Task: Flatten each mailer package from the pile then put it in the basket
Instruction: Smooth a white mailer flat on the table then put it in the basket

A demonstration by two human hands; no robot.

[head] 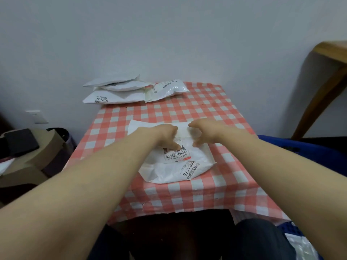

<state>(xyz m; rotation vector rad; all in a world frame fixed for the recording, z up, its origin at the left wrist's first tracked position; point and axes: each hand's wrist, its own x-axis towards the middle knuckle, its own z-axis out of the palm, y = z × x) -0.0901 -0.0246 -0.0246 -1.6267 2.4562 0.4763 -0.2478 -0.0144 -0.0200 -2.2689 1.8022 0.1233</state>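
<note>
Dim, even indoor light gives the wall (169, 34) a cool grey cast. At 3 o'clock a wooden table (334, 51) throws a soft shadow leftward (so light comes from the right). Wide-angle distortion swells the forearms (75, 184) toward 5 and 7 o'clock. The mailer (169, 171) label reads sharp; the far pile (116, 91) looks softer.

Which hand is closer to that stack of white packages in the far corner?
Left. The pile lies far and left of both; the left hand rests on the mailer, the right hand beside it, farther right.
</note>
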